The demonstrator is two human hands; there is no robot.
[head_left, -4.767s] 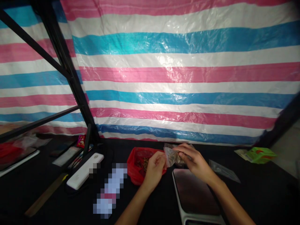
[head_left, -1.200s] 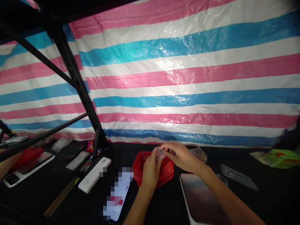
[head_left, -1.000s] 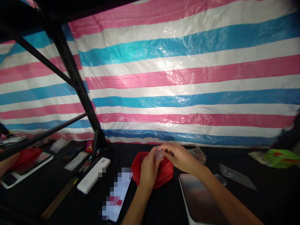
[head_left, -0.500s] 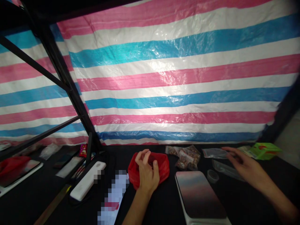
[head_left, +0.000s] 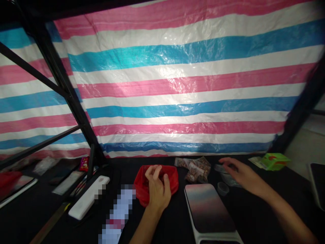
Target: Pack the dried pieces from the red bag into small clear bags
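Observation:
My left hand (head_left: 157,190) rests on the near side of a red plastic bag (head_left: 141,184). Its fingers are loosely bent and apart over the bag's mouth, and I see nothing in them. My right hand (head_left: 240,174) reaches out to the right, fingers stretched flat, with the fingertips on a pile of empty clear bags (head_left: 220,168). Small clear bags filled with brown pieces (head_left: 196,168) lie between the two hands, and neither hand touches them.
A white scale with a shiny plate (head_left: 209,210) sits in front of me, with a small clear cap (head_left: 222,188) beside it. A white block with a cable (head_left: 87,198) lies to the left, a green packet (head_left: 275,161) to the far right. A striped tarp (head_left: 177,84) and black frame bars (head_left: 63,81) close off the back.
Both hands were together over the red bag holding a small clear bag. My right hand has since swung right to the empty bags, and my left hand stayed on the red bag.

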